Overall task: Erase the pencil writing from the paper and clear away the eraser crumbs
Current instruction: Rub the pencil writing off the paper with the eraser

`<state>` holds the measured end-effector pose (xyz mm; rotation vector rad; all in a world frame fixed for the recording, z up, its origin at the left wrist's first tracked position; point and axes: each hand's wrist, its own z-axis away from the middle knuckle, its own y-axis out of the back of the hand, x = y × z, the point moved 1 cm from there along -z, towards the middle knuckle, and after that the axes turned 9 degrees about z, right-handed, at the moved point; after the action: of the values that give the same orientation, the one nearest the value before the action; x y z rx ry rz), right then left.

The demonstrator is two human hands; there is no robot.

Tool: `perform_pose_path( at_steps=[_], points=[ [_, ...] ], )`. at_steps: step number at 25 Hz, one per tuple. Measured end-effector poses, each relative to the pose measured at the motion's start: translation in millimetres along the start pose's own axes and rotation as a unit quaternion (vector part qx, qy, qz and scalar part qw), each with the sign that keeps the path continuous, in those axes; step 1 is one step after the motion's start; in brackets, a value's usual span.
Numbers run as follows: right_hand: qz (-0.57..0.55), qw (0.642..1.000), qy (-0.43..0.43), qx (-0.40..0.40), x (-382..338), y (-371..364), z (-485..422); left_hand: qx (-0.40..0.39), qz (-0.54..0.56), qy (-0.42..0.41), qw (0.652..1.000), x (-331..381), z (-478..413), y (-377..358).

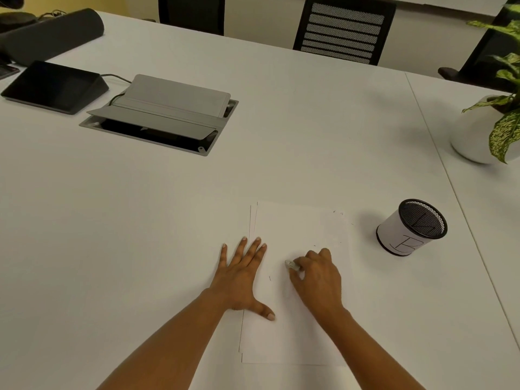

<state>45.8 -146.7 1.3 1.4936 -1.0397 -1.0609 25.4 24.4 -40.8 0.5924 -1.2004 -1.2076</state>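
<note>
On the table [281, 136] the paper [295, 220] lies with its long axis running away from the person. The left hand [242, 274] presses its left edge, fingers spread flat. The right hand [318, 277] pinches the eraser [291, 265] at mid-sheet. A short mark [270, 278] lies just left of the eraser, between the hands. Crumbs [337, 213] dot the far right corner.

white paper [295, 229], black mesh cup [416, 220], speckled plant [506, 128]

Bench: white bench [281, 136]; I see a seam running toward its right edge.
Chairs: black mesh chair [342, 32] at the far edge.
</note>
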Motion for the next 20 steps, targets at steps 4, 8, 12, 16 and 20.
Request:
perform_pose_path(
  at_steps=[4,8,12,16,20],
  points=[
    [-0.015,1.0,0.004,-0.022,-24,2,17,0.001,0.005,0.0,1.0,0,0,-1],
    [-0.022,0.998,0.059,-0.027,-27,6,37,-0.002,-0.001,-0.009,1.0,0,0,0],
    [0.006,1.0,-0.014,-0.016,0,4,12,0.0,-0.005,-0.009,1.0,0,1,1],
    [-0.031,0.998,-0.057,-0.004,-9,4,17,0.003,-0.003,-0.006,1.0,0,0,-1],
    [-0.036,0.998,0.046,-0.018,-28,5,42,0.006,-0.001,-0.007,1.0,0,0,-2]
  ],
)
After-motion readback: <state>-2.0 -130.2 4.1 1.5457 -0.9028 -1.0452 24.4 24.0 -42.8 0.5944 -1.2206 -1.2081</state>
